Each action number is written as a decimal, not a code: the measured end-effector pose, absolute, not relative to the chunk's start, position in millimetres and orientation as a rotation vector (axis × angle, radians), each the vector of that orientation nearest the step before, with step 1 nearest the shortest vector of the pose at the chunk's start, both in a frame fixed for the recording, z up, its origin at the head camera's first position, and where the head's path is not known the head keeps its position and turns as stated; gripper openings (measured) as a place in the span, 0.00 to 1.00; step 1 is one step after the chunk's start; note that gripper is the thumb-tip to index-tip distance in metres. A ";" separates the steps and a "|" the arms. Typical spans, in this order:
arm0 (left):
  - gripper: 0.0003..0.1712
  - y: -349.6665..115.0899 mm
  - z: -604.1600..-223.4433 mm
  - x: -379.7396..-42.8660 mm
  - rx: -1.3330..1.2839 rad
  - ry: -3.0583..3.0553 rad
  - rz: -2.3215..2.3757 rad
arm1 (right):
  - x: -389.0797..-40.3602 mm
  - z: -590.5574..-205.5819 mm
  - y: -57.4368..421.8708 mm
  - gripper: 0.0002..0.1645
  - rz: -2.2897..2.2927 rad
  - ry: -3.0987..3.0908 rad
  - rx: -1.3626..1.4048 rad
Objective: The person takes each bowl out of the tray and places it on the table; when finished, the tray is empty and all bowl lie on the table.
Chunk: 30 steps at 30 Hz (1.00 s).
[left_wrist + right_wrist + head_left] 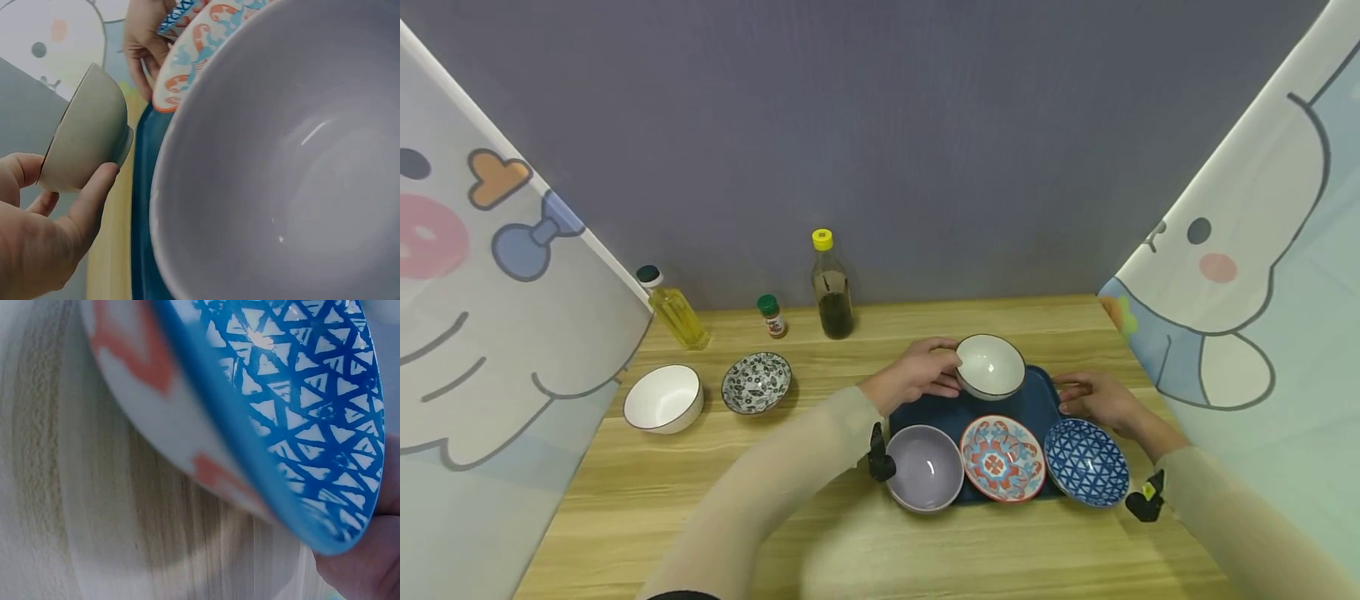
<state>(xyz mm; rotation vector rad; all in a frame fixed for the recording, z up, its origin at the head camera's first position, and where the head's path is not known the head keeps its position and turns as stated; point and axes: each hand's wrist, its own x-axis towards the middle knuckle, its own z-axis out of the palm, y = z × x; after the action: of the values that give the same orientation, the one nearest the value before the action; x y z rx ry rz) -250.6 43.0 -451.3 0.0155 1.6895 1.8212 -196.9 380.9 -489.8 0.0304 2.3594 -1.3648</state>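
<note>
My left hand (923, 369) grips a white bowl with a thin dark rim (991, 367), thumb and fingers on its side. The left wrist view shows this bowl (90, 134) raised beyond the edge of a dark blue tray (910, 415). On the tray sit a lilac bowl (925, 468), a red and blue patterned bowl (1002, 458) and a blue bowl with white triangles (1086, 462). My right hand (1099, 402) is beside the blue bowl at the tray's right edge, fingers loosely bent. Whether it touches the tray is unclear.
To the left stand a white bowl (662, 398) and a black-and-white patterned bowl (756, 383). Behind them are an oil bottle (679, 315), a green-capped spice jar (772, 318) and a yellow-capped dark sauce bottle (833, 300). A grey wall (880, 150) rises at the back.
</note>
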 end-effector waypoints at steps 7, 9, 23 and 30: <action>0.26 16.9 -433.5 -249.0 -0.027 1.681 1.878 | -197.6 -488.9 380.5 0.34 -1.368 2.362 0.015; 0.27 9.3 -429.3 -248.2 -0.036 1.683 1.902 | -197.4 -489.0 380.4 0.34 -1.362 2.367 0.010; 0.28 -45.9 -416.2 -233.0 -0.133 1.676 2.007 | -196.9 -493.1 382.3 0.35 -1.368 2.366 0.003; 0.30 -80.6 -413.7 -219.4 -0.137 1.691 2.037 | -197.7 -492.2 383.2 0.35 -1.359 2.364 -0.002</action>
<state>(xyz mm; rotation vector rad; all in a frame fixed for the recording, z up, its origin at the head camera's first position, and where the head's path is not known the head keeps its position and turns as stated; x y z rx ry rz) -219.4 -80.6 -413.7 -0.1367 1.6907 2.0373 -197.7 383.2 -492.2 -0.0021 2.3636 -1.3592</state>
